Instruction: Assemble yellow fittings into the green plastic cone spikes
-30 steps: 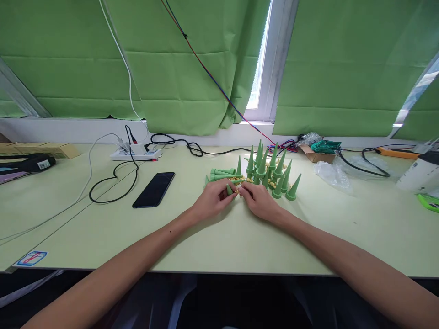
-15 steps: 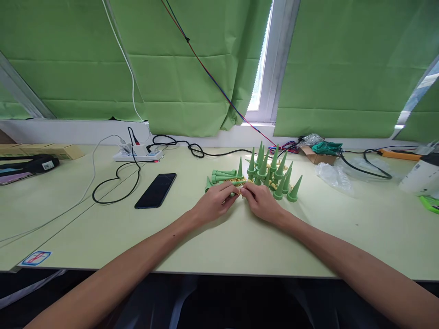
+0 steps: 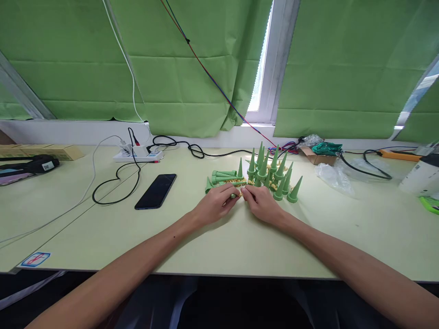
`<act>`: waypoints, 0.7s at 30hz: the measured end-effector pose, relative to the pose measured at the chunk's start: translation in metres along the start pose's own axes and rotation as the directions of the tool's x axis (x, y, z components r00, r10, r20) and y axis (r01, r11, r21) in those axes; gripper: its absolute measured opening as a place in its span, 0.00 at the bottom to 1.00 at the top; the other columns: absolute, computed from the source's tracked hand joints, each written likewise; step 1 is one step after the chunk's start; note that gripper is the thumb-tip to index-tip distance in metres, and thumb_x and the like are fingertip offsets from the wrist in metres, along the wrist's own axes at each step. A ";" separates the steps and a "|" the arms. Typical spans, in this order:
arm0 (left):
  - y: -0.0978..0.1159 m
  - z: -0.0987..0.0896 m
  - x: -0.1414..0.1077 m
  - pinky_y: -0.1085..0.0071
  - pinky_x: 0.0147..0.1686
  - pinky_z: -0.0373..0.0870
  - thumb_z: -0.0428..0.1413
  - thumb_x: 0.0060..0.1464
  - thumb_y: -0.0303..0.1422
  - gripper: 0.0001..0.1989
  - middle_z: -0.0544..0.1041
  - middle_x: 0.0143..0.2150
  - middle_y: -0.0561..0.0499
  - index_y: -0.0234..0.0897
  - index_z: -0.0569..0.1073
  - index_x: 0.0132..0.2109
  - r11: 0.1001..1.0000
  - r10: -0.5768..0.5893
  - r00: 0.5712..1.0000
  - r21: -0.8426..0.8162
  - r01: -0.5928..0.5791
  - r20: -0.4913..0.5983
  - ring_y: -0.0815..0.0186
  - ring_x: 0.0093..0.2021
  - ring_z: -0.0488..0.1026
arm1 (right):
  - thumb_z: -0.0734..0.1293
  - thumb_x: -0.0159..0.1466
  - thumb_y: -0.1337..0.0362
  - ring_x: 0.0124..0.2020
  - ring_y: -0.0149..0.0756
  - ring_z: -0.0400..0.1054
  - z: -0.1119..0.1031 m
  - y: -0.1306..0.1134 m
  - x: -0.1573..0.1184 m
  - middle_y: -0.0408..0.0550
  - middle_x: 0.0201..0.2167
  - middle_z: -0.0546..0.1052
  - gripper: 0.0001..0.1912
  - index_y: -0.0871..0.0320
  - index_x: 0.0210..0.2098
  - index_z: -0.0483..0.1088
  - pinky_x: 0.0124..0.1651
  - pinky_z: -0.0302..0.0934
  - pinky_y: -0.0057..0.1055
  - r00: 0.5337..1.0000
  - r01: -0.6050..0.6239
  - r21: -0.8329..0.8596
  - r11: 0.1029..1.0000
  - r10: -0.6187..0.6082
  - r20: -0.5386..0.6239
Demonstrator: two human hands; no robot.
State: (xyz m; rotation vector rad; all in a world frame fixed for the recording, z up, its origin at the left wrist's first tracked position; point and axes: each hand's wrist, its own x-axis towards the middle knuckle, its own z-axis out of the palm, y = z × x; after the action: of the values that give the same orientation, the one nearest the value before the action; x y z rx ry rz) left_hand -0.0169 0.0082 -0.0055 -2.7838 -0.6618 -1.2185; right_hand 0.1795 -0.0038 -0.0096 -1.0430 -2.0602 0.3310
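My left hand is closed around a green plastic spike; only a small part of it shows between the fingers. Opposite it, my right hand is closed in a pinch at a small yellowish piece, held up against the left fingertips. Both hands rest low over the table, nearly touching. Just behind them stand several green cone-shaped spikes, tips up on round bases. More green spikes lie on their sides to the left, and small yellowish pieces are scattered among them.
A black phone lies left on the table. Behind it is a white power strip with cables. To the right are a small cardboard box, crumpled clear plastic and a white container.
Both hands stay almost in place, with only slight finger movement at the small yellowish piece. The spikes behind have not moved.
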 end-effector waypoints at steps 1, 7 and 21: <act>0.000 0.000 0.000 0.74 0.27 0.64 0.50 0.65 0.28 0.04 0.72 0.32 0.51 0.37 0.70 0.41 1.000 0.002 1.000 -0.001 -0.002 0.002 0.70 0.28 0.68 | 0.53 0.72 0.59 0.20 0.30 0.50 0.000 0.000 0.000 0.39 0.18 0.59 0.20 0.55 0.24 0.54 0.28 0.46 0.31 1.000 -0.001 0.001 1.000 0.001 -0.001; -0.001 0.001 -0.001 0.74 0.27 0.64 0.49 0.65 0.28 0.05 0.73 0.31 0.51 0.38 0.70 0.41 1.000 -0.001 1.000 0.005 0.001 0.006 0.68 0.29 0.70 | 0.53 0.72 0.59 0.21 0.30 0.51 0.000 -0.003 -0.001 0.39 0.18 0.59 0.21 0.55 0.23 0.53 0.28 0.46 0.31 1.000 -0.005 0.019 1.000 0.005 -0.006; 0.006 -0.001 0.000 0.73 0.29 0.68 0.49 0.66 0.30 0.07 0.74 0.33 0.50 0.36 0.71 0.40 0.998 -0.053 0.998 -0.040 0.054 0.027 0.70 0.27 0.69 | 0.53 0.72 0.57 0.21 0.30 0.50 0.002 -0.003 -0.003 0.39 0.18 0.57 0.21 0.55 0.22 0.52 0.27 0.46 0.31 0.999 -0.040 0.071 0.997 0.040 -0.007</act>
State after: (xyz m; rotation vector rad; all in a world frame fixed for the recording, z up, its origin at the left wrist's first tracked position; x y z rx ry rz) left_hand -0.0150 0.0026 -0.0040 -2.8372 -0.7262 -1.2214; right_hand 0.1773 -0.0077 -0.0102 -1.0424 -2.0074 0.4158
